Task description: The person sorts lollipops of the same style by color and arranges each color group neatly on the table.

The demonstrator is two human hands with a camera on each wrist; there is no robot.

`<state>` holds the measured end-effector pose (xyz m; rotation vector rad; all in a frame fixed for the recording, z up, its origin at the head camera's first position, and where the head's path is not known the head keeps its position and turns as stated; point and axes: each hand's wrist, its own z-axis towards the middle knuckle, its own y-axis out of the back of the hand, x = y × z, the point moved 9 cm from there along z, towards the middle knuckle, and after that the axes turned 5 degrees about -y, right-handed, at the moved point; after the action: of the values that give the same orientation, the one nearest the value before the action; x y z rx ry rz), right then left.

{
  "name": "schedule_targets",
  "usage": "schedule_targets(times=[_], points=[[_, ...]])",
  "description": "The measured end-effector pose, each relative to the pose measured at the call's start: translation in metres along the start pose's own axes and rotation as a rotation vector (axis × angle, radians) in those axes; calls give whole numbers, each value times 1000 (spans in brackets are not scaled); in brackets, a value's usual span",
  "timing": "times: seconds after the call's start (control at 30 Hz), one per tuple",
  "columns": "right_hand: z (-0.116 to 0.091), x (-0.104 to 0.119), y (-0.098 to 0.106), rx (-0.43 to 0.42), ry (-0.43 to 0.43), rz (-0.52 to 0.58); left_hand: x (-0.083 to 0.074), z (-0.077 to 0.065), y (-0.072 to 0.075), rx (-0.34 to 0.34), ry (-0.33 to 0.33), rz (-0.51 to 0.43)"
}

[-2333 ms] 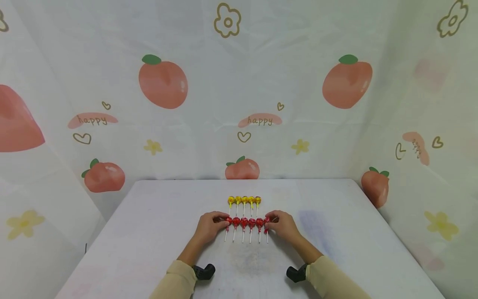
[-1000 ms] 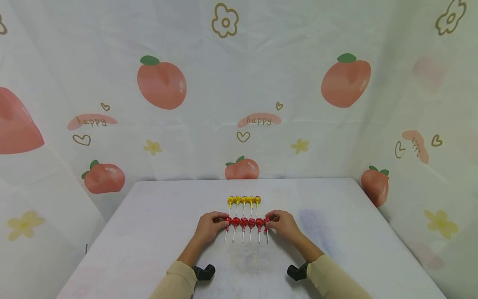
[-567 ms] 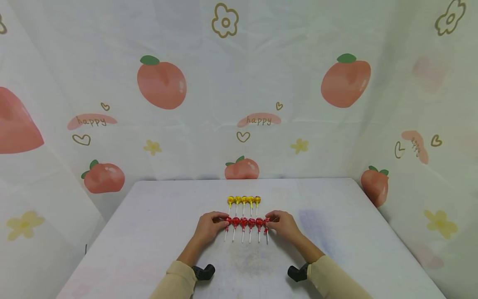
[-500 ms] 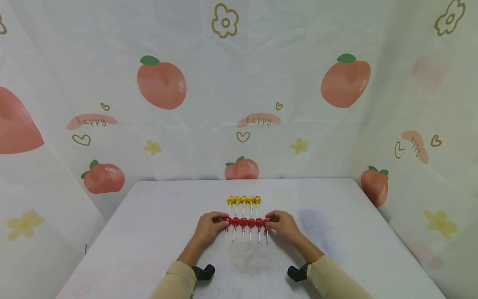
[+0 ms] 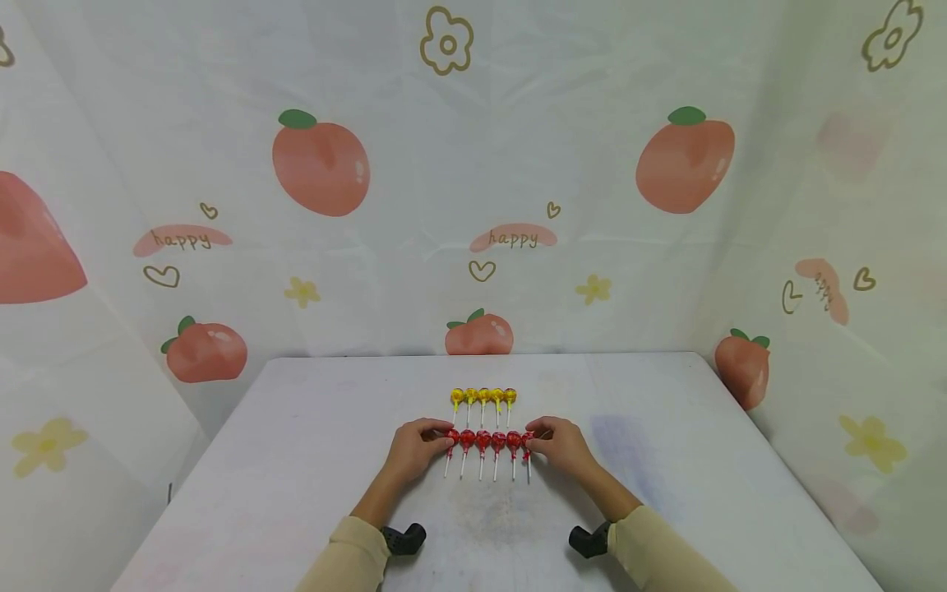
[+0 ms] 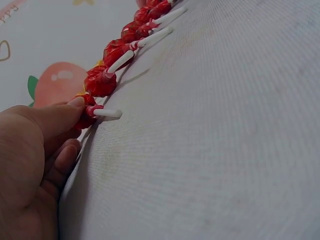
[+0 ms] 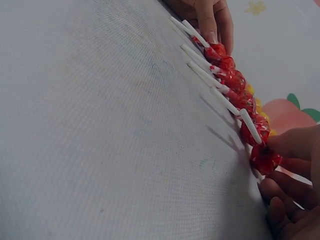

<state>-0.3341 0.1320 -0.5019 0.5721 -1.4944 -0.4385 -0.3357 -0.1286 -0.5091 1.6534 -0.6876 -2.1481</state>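
Several red-wrapped lollipops [image 5: 483, 440] lie side by side in a row on the white table, their white sticks towards me. At the row's left end, my left hand [image 5: 411, 450] pinches the head of the outermost red lollipop [image 6: 87, 114] between thumb and fingers. My right hand [image 5: 565, 449] does the same at the right end, its thumb and fingers on the head of the last red lollipop [image 7: 265, 159]. Fingers partly hide both end heads. Behind them, a shorter row of yellow lollipops [image 5: 484, 395] lies with sticks pointing at the red ones.
The white table [image 5: 311, 460] reaches back to a curtain [image 5: 473, 156] printed with peaches and flowers. A black wrist device [image 5: 404, 539] sits on the left wrist, and another black device [image 5: 589, 541] on the right.
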Motion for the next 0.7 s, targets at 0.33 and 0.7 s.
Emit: schedule_targets(times=[0.33,0.7], points=[[2,-2,4,-27,2,14,0,1,1,-5,9,-15],[-2,-14,25,-98,-5,14,5,-2,9,-4,72,-66]])
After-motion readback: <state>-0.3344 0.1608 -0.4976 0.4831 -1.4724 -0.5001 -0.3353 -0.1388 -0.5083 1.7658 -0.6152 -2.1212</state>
